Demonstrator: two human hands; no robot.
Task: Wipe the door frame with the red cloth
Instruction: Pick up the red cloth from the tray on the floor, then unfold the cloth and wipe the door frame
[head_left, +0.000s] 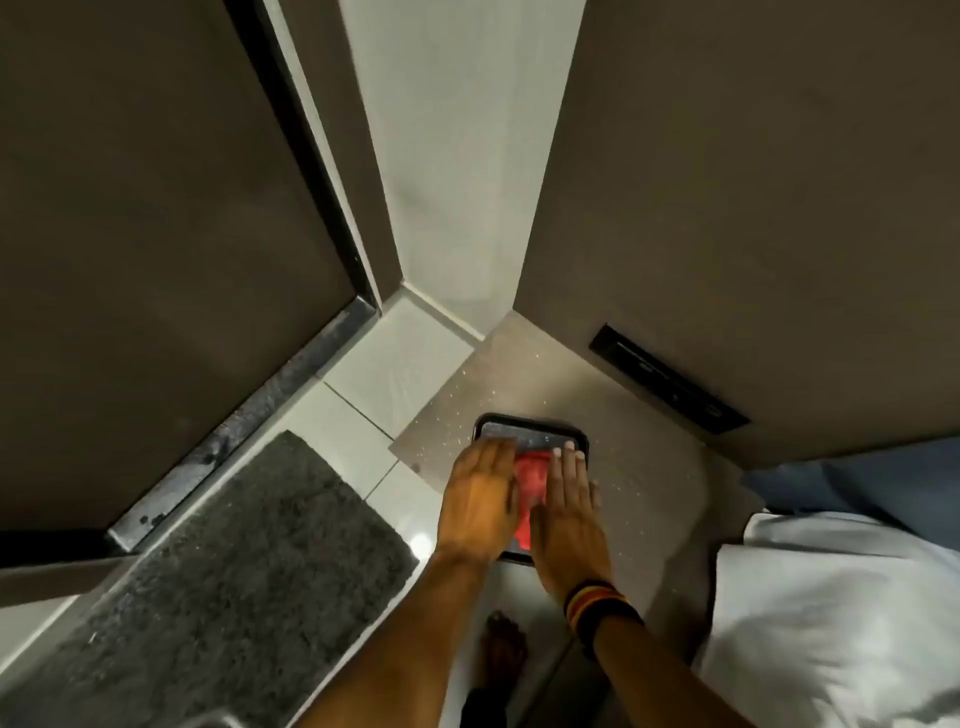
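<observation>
The wiping looks not yet begun: the red cloth (531, 486) lies crumpled in a shallow black tray (530, 422) on the speckled floor, between the left hand (480, 501) and right hand (566, 525). Both are flat, fingers released, pressing beside it. The glossy black door frame (291, 156) stands apart, beyond a shaggy grey mat (218, 561).

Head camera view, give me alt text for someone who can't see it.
Seen from above, both hands, left hand and right hand, reach down over a red cloth lying in a dark tray on the floor. A grey mat lies to the left, below a dark door frame.
</observation>
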